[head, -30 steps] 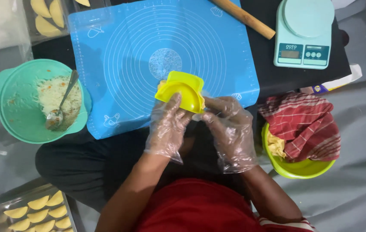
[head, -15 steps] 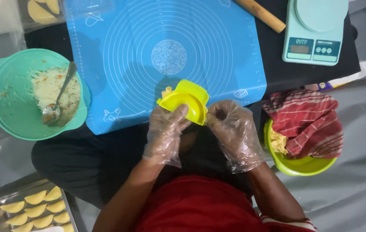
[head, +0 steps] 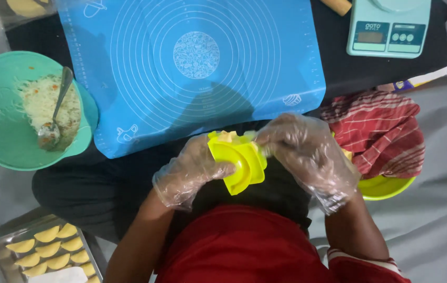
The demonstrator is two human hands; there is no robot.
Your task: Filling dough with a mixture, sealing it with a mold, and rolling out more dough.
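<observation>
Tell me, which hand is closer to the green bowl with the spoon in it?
The left. The left hand holds the yellow press on the green bowl side; the right hand is farther away, beside the striped cloth.

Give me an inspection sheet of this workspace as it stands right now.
Surface: blue silicone mat lies flat on a black board, nothing on the mat.
Job's things: yellow folding press, shut, with pale dough showing at its top edge.
Clutter: teal bowl of filling with a spoon; digital scale; red striped cloth over a yellow-green bowl; metal tray of folded half-moon pastries.
Grippers: left hand and right hand, both in clear plastic gloves, grip the press.
Cables: nothing seen.
Surroundings: grey floor sheet; the person sits at the board in a red top.
</observation>
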